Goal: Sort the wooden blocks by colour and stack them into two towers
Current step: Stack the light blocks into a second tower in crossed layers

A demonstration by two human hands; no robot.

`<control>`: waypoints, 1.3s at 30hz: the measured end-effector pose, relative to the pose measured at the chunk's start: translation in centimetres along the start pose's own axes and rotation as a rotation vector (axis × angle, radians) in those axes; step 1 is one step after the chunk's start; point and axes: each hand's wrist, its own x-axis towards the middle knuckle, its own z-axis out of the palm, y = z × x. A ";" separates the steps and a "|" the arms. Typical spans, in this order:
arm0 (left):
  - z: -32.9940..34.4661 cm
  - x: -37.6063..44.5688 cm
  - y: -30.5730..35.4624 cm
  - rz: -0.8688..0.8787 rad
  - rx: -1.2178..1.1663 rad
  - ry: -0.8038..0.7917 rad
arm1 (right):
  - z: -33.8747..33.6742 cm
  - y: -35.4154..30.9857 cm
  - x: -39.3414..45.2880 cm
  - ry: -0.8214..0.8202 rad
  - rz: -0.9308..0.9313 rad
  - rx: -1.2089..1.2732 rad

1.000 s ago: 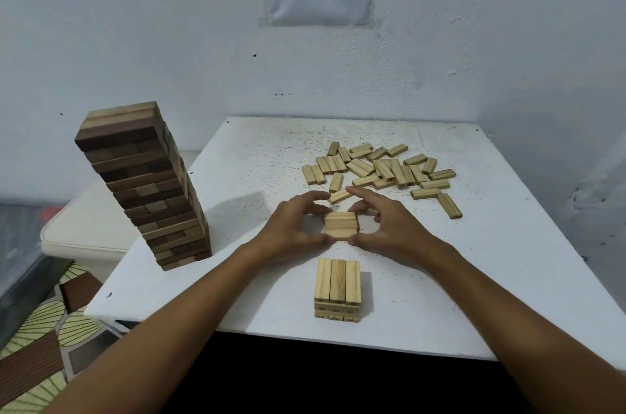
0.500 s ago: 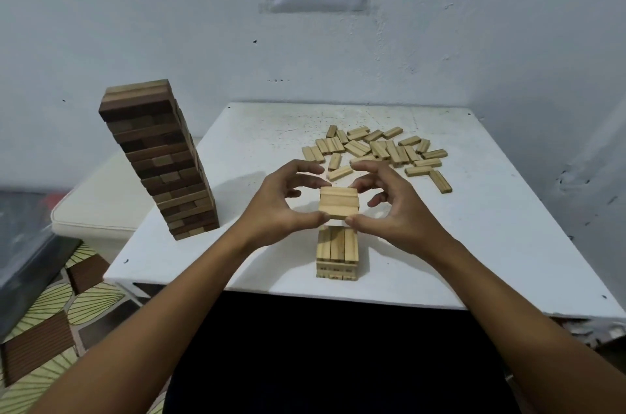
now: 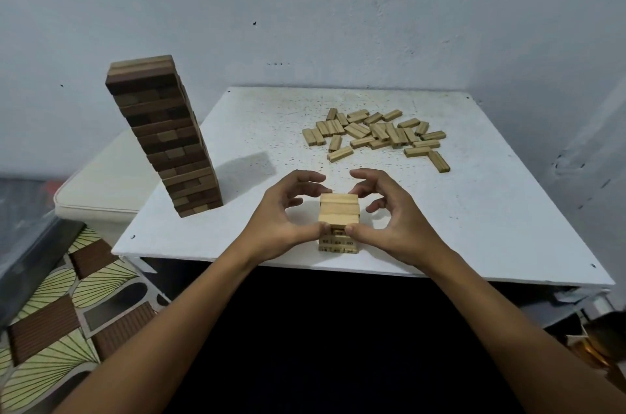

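Pale wooden stack (image 3: pixel 338 223) sits close to the near edge of the white table (image 3: pixel 491 210), at 6 o'clock. Left hand (image 3: pixel 283 220) and right hand (image 3: pixel 389 220) flank it, thumbs pinching its front corners, other fingers curled and arched above the top layer. Dark wooden tower (image 3: pixel 166 135) stands at 9 o'clock near the left edge, topped by a lighter layer. Loose pale blocks (image 3: pixel 376 134) lie scattered at 1 o'clock. Bare tabletop lies between pile and hands, and to the right.
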 end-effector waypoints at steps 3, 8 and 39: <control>0.1 -0.1 -0.1 -0.001 0.007 -0.005 | 0.1 -0.1 -0.1 -0.006 0.018 -0.011; 0.1 -0.2 -0.1 -0.005 0.017 -0.016 | 0.0 0.0 -0.3 0.001 0.013 -0.004; 6.1 -1.5 2.6 -0.406 -0.349 0.152 | 5.7 -4.5 -1.8 0.199 0.410 0.617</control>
